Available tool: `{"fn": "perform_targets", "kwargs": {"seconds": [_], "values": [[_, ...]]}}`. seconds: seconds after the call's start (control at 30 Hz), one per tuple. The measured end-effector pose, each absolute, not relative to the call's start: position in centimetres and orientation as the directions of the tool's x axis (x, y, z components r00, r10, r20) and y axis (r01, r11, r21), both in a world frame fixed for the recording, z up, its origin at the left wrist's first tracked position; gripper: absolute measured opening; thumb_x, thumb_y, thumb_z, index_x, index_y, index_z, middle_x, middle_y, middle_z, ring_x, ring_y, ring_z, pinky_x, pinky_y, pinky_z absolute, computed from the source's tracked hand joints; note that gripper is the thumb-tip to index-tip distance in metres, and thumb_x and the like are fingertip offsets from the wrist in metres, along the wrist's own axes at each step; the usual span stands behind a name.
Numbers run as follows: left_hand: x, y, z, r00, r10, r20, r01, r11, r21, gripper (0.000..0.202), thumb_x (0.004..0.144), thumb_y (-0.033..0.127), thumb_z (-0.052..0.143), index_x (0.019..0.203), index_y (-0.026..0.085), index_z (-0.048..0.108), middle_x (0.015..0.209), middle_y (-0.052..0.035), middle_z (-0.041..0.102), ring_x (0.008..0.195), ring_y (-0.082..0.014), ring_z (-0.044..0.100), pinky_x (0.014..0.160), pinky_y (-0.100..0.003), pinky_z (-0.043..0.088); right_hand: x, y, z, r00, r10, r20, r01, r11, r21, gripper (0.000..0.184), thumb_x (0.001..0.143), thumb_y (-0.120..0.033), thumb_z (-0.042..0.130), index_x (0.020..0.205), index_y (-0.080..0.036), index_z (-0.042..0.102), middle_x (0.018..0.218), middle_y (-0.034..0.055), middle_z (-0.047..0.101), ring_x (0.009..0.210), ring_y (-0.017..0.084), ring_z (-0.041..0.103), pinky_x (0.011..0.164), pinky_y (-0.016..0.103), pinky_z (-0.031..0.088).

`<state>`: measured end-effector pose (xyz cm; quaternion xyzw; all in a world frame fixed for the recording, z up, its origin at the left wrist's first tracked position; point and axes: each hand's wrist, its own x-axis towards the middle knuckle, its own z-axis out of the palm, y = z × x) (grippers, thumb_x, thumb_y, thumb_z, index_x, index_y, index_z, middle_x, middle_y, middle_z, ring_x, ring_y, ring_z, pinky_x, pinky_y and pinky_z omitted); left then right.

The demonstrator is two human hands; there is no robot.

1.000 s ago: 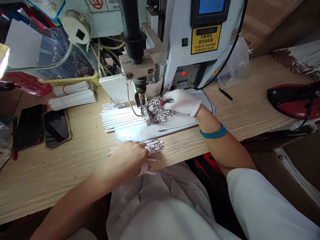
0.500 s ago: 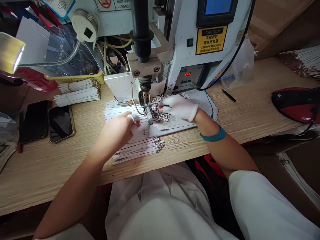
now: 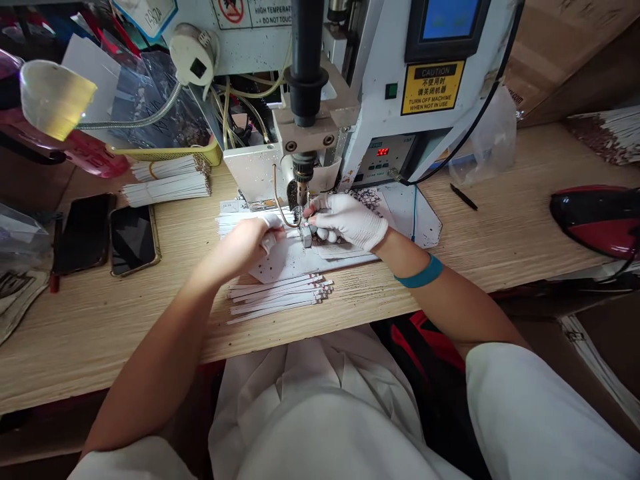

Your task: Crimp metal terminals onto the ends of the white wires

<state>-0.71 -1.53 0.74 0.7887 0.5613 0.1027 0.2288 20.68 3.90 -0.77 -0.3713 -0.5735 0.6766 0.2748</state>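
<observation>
At the middle of the table's far edge, below a white bench-top machine (image 3: 385,87) with a red digital readout (image 3: 383,152), the person's left hand (image 3: 240,243) and gloved right hand (image 3: 347,220) come close together under the narrow dark metal tip (image 3: 303,175) of an upright black ram (image 3: 306,67). The bare left hand, with a white finger cot (image 3: 269,243) on one finger, curls narrowly around a flat white strip (image 3: 289,233), and its end seems to run toward the tip, though the fingers hide part of it. The right hand, in a thin white glove (image 3: 350,223) and a teal wristband (image 3: 419,272), reaches from the other side with its fingers drawn narrow beside a small steel block (image 3: 306,236); whether they hold anything cannot be told. Both wrists rest low on the table, which seems to steady the fingers for this close work. More flat white strips (image 3: 245,221) lie side by side on a speckled white work sheet (image 3: 285,267), their ends pointing toward the tip and within easy reach. A loose row of white strips with dark-marked ends (image 3: 277,298) lies nearer the table's front edge, while banded bundles of white strips (image 3: 167,188) sit toward the left, beyond reach of the hands' present work.
</observation>
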Motion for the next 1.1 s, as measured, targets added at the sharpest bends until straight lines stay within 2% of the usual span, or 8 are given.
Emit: {"fn": "perform_targets", "kwargs": {"seconds": [0.1, 0.17, 0.27, 0.43, 0.67, 0.9, 1.1], "values": [[-1.4, -1.1, 0.8, 0.285, 0.945, -0.158, 0.664, -0.075, 0.744, 0.031, 0.089, 0.046, 0.046, 0.083, 0.017, 0.056, 0.067, 0.0002, 0.056, 0.058, -0.0123, 0.049, 0.057, -0.024, 0.038, 20.5, 4.0, -0.8, -0.56, 0.803, -0.202, 0.071, -0.197, -0.978, 0.012, 0.08, -0.004, 0.058, 0.087, -0.015, 0.056, 0.06, -0.004, 0.051, 0.042, 0.004, 0.041, 0.03, 0.014, 0.03], [-1.5, -1.0, 0.5, 0.245, 0.951, -0.187, 0.558, 0.019, 0.83, 0.034, 0.085, 0.05, 0.053, 0.086, 0.017, 0.058, 0.067, 0.0014, 0.054, 0.057, -0.0106, 0.046, 0.054, -0.022, 0.035, 20.5, 4.1, -1.0, -0.566, 0.802, -0.191, 0.077, -0.179, -0.981, 0.012, 0.08, -0.006, 0.059, 0.087, -0.015, 0.056, 0.061, -0.0038, 0.05, 0.042, 0.004, 0.04, 0.03, 0.014, 0.029], [-1.2, -0.8, -0.4, 0.196, 0.953, -0.231, 0.462, 0.118, 0.879, 0.038, 0.075, 0.05, 0.065, 0.088, 0.015, 0.064, 0.07, 0.0004, 0.056, 0.059, -0.0106, 0.046, 0.054, -0.022, 0.034, 20.5, 4.2, -1.1, -0.574, 0.801, -0.169, 0.079, -0.152, -0.985, 0.011, 0.081, -0.009, 0.061, 0.087, -0.015, 0.055, 0.063, -0.003, 0.05, 0.043, 0.004, 0.042, 0.03, 0.015, 0.031], [-0.5, -0.8, -0.7, 0.155, 0.956, -0.248, 0.448, 0.156, 0.88, 0.034, 0.068, 0.044, 0.072, 0.08, 0.013, 0.068, 0.067, 0.0003, 0.056, 0.058, -0.0106, 0.045, 0.053, -0.023, 0.032, 20.3, 3.9, -1.1, -0.572, 0.798, -0.192, 0.071, -0.185, -0.98, 0.011, 0.082, -0.007, 0.058, 0.084, -0.016, 0.051, 0.059, -0.0048, 0.045, 0.042, 0.004, 0.038, 0.03, 0.015, 0.027], [-0.1, -0.8, 0.1, 0.093, 0.969, -0.23, 0.561, 0.14, 0.816, 0.036, 0.067, 0.047, 0.07, 0.08, 0.013, 0.071, 0.063, 0.0014, 0.055, 0.055, -0.0105, 0.043, 0.051, -0.023, 0.03, 20.3, 3.9, -1.0, -0.577, 0.793, -0.195, 0.061, -0.197, -0.979, 0.014, 0.083, -0.007, 0.059, 0.082, -0.017, 0.048, 0.06, -0.0045, 0.045, 0.043, 0.004, 0.039, 0.031, 0.015, 0.027], [0.4, -0.9, 0.5, 0.05, 0.974, -0.221, 0.592, 0.149, 0.792, 0.028, 0.067, 0.042, 0.068, 0.07, 0.014, 0.067, 0.058, 0.0019, 0.055, 0.053, -0.0101, 0.043, 0.049, -0.022, 0.028, 20.3, 3.7, -0.6, -0.565, 0.795, -0.222, 0.056, -0.231, -0.971, 0.016, 0.081, -0.005, 0.059, 0.081, -0.016, 0.048, 0.064, -0.0036, 0.047, 0.043, 0.003, 0.04, 0.031, 0.015, 0.027], [0.4, -0.8, 0.4, 0.034, 0.965, -0.26, 0.575, 0.195, 0.795, 0.024, 0.065, 0.038, 0.067, 0.073, 0.015, 0.068, 0.057, 0.0023, 0.055, 0.052, -0.0098, 0.043, 0.049, -0.022, 0.027, 20.2, 3.9, -0.9, -0.563, 0.8, -0.209, 0.051, -0.218, -0.975, 0.015, 0.08, -0.007, 0.061, 0.082, -0.016, 0.049, 0.067, -0.0028, 0.047, 0.044, 0.003, 0.041, 0.031, 0.016, 0.028]]}}
